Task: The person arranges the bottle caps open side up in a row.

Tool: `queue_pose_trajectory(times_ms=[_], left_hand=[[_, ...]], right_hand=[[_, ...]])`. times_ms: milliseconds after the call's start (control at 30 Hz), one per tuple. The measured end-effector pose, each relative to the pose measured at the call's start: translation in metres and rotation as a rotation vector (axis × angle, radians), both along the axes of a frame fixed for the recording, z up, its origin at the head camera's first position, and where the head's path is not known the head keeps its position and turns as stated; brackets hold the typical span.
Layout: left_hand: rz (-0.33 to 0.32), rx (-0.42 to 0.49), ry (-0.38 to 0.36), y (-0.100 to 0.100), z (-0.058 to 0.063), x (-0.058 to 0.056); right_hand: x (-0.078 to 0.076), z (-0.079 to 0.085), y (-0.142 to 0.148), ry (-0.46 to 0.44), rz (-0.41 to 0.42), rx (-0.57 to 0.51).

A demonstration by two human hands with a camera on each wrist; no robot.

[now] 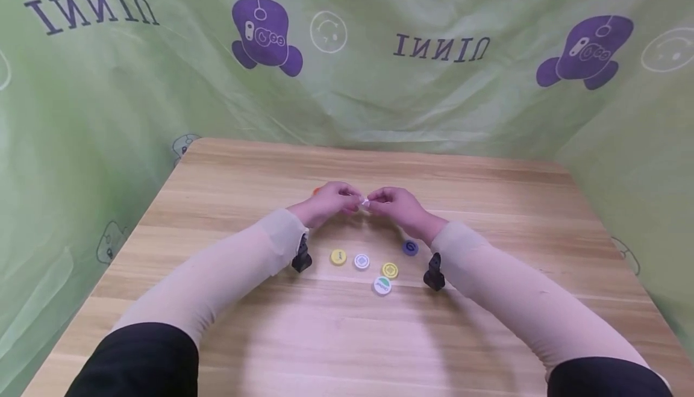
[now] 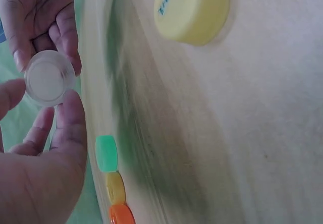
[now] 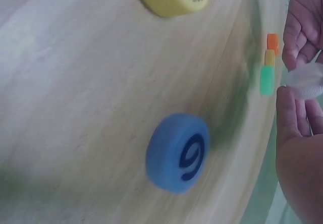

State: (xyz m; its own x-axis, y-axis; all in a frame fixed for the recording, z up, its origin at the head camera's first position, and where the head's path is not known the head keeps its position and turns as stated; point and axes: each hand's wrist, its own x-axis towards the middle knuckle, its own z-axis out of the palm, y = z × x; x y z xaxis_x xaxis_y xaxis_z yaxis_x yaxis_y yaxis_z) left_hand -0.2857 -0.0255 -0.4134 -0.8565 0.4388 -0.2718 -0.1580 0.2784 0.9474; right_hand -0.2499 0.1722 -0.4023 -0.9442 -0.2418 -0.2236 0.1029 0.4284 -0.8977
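Observation:
A translucent white bottle cap point(image 2: 48, 77) is raised above the wooden table, pinched by both hands at once. My left hand point(image 1: 329, 201) grips one edge of it with thumb and fingers, while my right hand point(image 1: 403, 207) holds the opposite edge. The left wrist view looks at its round face; from the right wrist view the cap point(image 3: 306, 80) is seen more from the side. Past the hands, a green cap point(image 2: 106, 153), an orange-yellow cap point(image 2: 115, 187) and an orange cap point(image 2: 121, 215) line up in a row, mostly hidden in the head view.
Nearer the body lie a yellow cap point(image 1: 338, 257), a white cap point(image 1: 361, 261), another yellow cap point(image 1: 390, 270) and a white-and-green cap point(image 1: 382, 285). The blue cap point(image 1: 410, 247) sits by the right wrist. A green printed cloth point(image 1: 347, 108) surrounds the table point(image 1: 325, 349).

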Motion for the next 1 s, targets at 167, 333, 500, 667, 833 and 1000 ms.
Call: queue_pose_trajectory(times_ms=[167, 333, 500, 667, 833, 1000], left_hand=[[0.083, 0.072, -0.031, 0.003, 0.000, -0.005], [0.127, 0.097, -0.048, 0.005, 0.004, -0.009], [0.103, 0.052, -0.074, 0.007, 0.010, -0.018], [0.049, -0.004, -0.082, 0.009, 0.020, -0.026], [0.056, -0.007, -0.062, 0.014, 0.022, -0.029], [0.052, -0.018, -0.054, 0.018, 0.023, -0.029]], right_hand=[[-0.008, 0.000, -0.009, -0.001, -0.052, -0.034], [-0.017, 0.002, -0.014, 0.008, -0.093, -0.010], [-0.028, -0.003, -0.013, -0.021, -0.165, -0.087], [-0.038, -0.007, -0.012, -0.071, -0.221, -0.165], [-0.045, -0.010, -0.011, -0.119, -0.240, -0.175], [-0.047, -0.012, -0.011, -0.141, -0.227, -0.124]])
